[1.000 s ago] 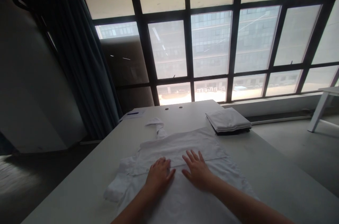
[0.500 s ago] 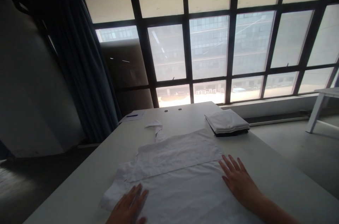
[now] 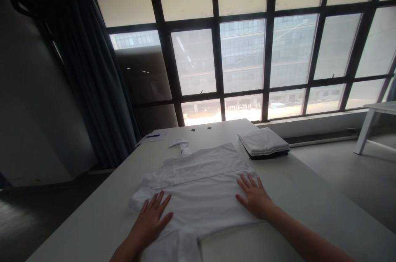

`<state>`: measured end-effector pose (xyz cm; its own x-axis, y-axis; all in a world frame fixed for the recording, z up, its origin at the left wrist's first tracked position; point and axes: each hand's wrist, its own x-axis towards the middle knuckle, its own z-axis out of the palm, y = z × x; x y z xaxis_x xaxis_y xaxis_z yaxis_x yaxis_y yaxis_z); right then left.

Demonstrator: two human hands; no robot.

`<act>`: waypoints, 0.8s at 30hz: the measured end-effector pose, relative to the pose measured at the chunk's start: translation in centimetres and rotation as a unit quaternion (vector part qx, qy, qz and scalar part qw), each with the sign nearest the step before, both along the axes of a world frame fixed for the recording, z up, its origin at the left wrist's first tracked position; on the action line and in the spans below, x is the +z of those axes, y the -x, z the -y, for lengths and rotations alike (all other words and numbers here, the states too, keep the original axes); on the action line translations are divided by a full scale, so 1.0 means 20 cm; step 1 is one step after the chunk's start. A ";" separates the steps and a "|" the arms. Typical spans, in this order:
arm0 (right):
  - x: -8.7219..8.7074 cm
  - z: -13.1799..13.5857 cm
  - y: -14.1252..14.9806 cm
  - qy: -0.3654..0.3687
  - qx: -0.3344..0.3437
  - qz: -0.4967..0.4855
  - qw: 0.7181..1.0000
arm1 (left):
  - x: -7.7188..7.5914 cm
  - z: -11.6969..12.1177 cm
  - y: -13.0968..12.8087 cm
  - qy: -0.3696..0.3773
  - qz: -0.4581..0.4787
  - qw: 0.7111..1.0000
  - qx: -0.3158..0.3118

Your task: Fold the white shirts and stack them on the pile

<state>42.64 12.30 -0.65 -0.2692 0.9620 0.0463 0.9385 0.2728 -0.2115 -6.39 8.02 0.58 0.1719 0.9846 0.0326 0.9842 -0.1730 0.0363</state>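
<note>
A white shirt (image 3: 201, 187) lies spread on the white table (image 3: 309, 204), its far part folded over in a band. My left hand (image 3: 151, 218) rests flat on the shirt's near left side, fingers stretched out. My right hand (image 3: 253, 196) lies flat on the shirt's right edge, fingers spread. Neither hand holds anything. A sleeve end or collar piece (image 3: 181, 145) sticks out beyond the shirt's far edge.
A stack of folded white cloths on a dark one (image 3: 263, 143) sits at the table's far right. A paper with a blue pen (image 3: 152, 136) lies at the far left corner. Large windows (image 3: 241, 55) stand behind; another white table (image 3: 375, 123) is at right.
From the shirt's middle my hands slid apart to its left and right sides. The shirt now lies further from me, with its near part bunched at the table edge.
</note>
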 end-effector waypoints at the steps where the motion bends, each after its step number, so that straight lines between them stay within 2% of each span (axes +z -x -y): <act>1: 0.02 -0.06 0.01 0.004 0.002 -0.006 1.000 | 0.01 -0.05 -0.01 -0.003 0.007 1.000 0.003; 5: 0.07 -0.26 0.03 -0.003 -0.001 -0.035 0.999 | 0.03 -0.21 -0.04 -0.028 0.033 0.999 0.014; 8: 0.07 -0.35 0.03 -0.019 -0.009 -0.049 0.999 | 0.05 -0.27 -0.06 -0.062 0.043 0.997 0.014; 12: 0.05 -0.37 0.00 -0.050 -0.023 -0.070 0.996 | 0.12 -0.23 -0.08 -0.119 0.059 0.991 0.000; 15: 0.04 -0.35 -0.01 -0.078 -0.040 -0.085 0.993 | 0.20 -0.15 -0.12 -0.124 0.072 0.988 -0.049; 17: 0.05 -0.33 0.00 -0.096 -0.042 -0.095 0.990 | 0.25 -0.08 -0.20 -0.117 0.080 0.985 -0.095; 20: 0.08 -0.30 0.04 -0.105 -0.018 -0.111 0.988 | 0.29 0.00 -0.40 -0.108 0.107 0.972 -0.178; 22: 0.09 -0.28 0.07 -0.106 0.007 -0.124 0.987 | 0.29 0.04 -0.54 -0.087 0.141 0.959 -0.231; 24: 0.11 -0.26 0.10 -0.106 0.026 -0.140 0.984 | 0.25 0.05 -0.66 -0.053 0.161 0.953 -0.249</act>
<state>40.70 17.59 1.61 -0.2652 0.9081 0.3242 0.8352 0.3843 -0.3933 6.82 7.07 5.66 0.5816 0.7713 0.2587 0.7193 -0.6361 0.2793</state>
